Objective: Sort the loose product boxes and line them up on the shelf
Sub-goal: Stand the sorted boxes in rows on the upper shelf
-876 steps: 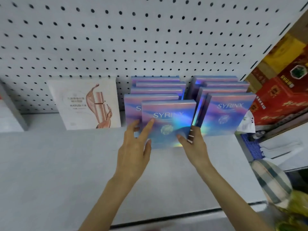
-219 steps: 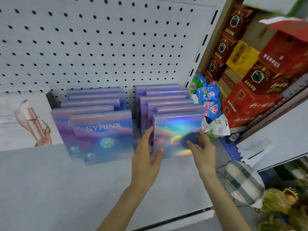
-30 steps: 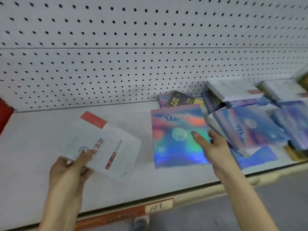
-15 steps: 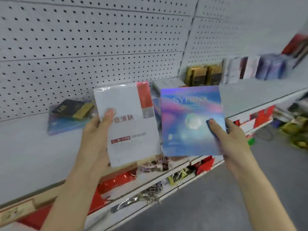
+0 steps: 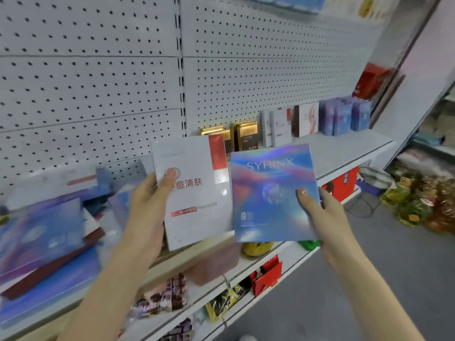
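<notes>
The person holds one box in each of the two hands, both lifted clear of the shelf [image 5: 344, 151] and turned face-on to the camera. This reads as a way to check the two printed fronts side by side before deciding where each belongs.

The left hand [image 5: 150, 200] grips a white box [image 5: 197, 193] with a red corner panel. Its thumb is pressed on the front and its fingers are hidden behind. The right hand [image 5: 320, 212] pinches a holographic SYRINX box [image 5: 270, 193] at its right edge, again with the thumb in front. Edge grips like these keep the labels readable and leave each box ready to slide in upright. The two boxes sit just beside each other, nearly touching.

Farther along the shelf, standing rows show the intended order: dark gold boxes [image 5: 243, 134], then white boxes [image 5: 278, 129], then blue-purple boxes [image 5: 344, 116]. All of them are upright against the pegboard [image 5: 98, 82]. At the near left a blurred loose pile [image 5: 44, 232] lies flat and overlapping, so sorting looks only partly done.

Judging by their colours, the white box probably belongs with the white row and the SYRINX box with the blue-purple row. Both rows are well apart from the hands, so reaching them calls for a move to the right.
</notes>
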The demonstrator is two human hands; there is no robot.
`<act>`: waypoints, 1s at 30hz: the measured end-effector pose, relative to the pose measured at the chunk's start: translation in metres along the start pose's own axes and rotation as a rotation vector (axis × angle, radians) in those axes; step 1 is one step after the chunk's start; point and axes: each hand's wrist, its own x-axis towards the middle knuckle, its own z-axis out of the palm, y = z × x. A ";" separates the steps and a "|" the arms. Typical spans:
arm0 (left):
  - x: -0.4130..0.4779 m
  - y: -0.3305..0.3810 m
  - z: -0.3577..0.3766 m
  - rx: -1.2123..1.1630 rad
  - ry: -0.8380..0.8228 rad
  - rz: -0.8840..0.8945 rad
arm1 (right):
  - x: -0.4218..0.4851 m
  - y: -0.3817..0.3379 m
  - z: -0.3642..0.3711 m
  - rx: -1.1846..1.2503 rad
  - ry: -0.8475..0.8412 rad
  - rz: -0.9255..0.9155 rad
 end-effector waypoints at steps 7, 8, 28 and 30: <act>0.102 -0.056 0.122 -0.018 -0.070 -0.041 | 0.143 0.009 -0.064 0.047 0.050 0.048; 0.114 -0.062 0.139 -0.018 -0.081 -0.064 | 0.162 0.010 -0.073 0.048 0.054 0.055; 0.259 -0.204 0.397 0.146 0.249 -0.153 | 0.487 0.071 -0.217 -0.035 -0.211 0.098; 0.265 -0.217 0.421 0.160 0.314 -0.154 | 0.515 0.074 -0.230 -0.072 -0.281 0.089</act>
